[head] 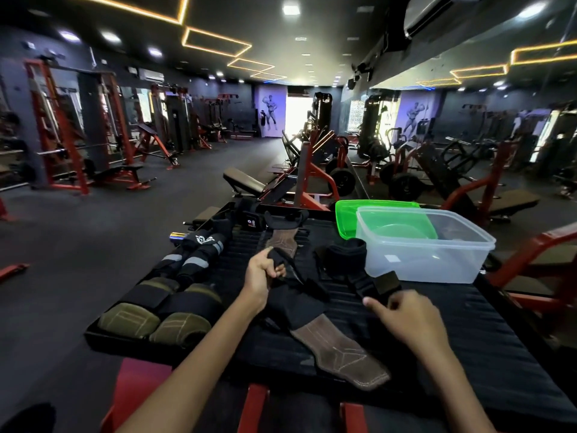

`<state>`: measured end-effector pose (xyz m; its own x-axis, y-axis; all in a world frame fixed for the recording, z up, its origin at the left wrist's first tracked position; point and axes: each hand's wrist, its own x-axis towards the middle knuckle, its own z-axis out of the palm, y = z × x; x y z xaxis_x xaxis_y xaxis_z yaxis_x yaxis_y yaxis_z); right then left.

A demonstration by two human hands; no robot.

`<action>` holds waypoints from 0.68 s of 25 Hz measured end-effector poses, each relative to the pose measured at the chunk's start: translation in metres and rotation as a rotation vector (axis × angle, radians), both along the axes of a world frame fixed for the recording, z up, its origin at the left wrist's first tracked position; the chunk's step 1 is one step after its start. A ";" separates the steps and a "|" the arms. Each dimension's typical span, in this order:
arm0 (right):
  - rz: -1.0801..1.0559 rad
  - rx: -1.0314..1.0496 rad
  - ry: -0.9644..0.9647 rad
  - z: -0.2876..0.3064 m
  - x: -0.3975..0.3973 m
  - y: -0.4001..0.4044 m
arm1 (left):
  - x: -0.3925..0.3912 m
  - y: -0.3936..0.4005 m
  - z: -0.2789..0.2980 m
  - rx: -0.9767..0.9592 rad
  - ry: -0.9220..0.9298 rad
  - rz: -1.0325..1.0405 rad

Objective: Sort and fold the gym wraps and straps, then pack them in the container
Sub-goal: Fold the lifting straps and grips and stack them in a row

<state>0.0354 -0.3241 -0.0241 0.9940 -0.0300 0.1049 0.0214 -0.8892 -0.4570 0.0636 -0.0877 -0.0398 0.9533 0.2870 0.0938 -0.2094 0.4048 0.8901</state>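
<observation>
Strap: a black strap [376,284] lies mid-desk, its near end pinched in the right hand [406,318], its far end running up to a rolled black wrap [346,254] beside the box.
Handling: it looks soft, light and limp, so it will sag and twist; best taken at both ends and folded flat, I judge.
Right grip: closed, thumb and fingers nipping the strap's near end; somewhat blurred.
Left grip: the left hand [262,273] is closed round a second black strap [293,270], which trails toward the leather pad [342,351] nearer the person.
Pads: that brown leather piece looks stiffer and will likely resist folding; another [282,242] lies farther off.
Box: clear, lidless container [421,248] at the right, just beyond the right hand; looks empty, with a green lid [346,220] behind it.
Left of desk: sorted rolled wraps [199,254] and olive padded pieces [153,320], apart from both hands.
Desk: black ribbed surface [452,323].
</observation>
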 end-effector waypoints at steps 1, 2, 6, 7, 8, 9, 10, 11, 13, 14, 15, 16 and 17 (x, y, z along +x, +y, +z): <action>0.061 -0.001 -0.068 0.004 0.015 0.008 | -0.004 0.002 0.000 0.096 -0.008 0.013; 0.167 0.036 -0.063 0.008 0.030 0.019 | -0.002 0.003 -0.007 0.176 -0.058 0.051; 0.596 0.187 0.181 -0.014 0.073 0.063 | -0.012 0.012 -0.019 0.982 -0.141 0.096; 0.621 0.239 0.216 -0.024 0.079 0.066 | -0.015 0.012 -0.020 1.142 -0.145 0.088; 0.609 0.275 0.208 -0.030 0.082 0.066 | -0.015 0.013 -0.025 1.210 -0.164 0.100; 0.576 0.310 0.171 -0.032 0.086 0.065 | -0.016 0.014 -0.025 1.248 -0.172 0.151; 0.513 0.349 0.110 -0.030 0.088 0.061 | -0.017 0.015 -0.023 1.261 -0.171 0.222; 0.423 0.400 0.039 -0.026 0.089 0.056 | -0.017 0.014 -0.020 1.287 -0.136 0.325; 0.288 0.488 -0.001 -0.015 0.090 0.045 | -0.017 0.015 -0.017 1.339 -0.032 0.533; 0.280 0.464 0.053 -0.013 0.090 0.041 | -0.015 0.015 -0.017 1.350 0.084 0.594; 0.298 0.388 0.136 -0.013 0.089 0.038 | -0.014 0.015 -0.017 1.354 0.218 0.614; 0.318 0.282 0.199 -0.012 0.087 0.037 | -0.013 0.015 -0.018 1.361 0.330 0.614; 0.330 0.161 0.214 -0.010 0.084 0.037 | -0.012 0.016 -0.019 1.373 0.412 0.592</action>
<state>0.1194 -0.2866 -0.0344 0.9520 0.2941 -0.0852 0.1821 -0.7677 -0.6144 0.0514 -0.0721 -0.0593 0.7641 0.5350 0.3604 0.3046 -0.7918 0.5294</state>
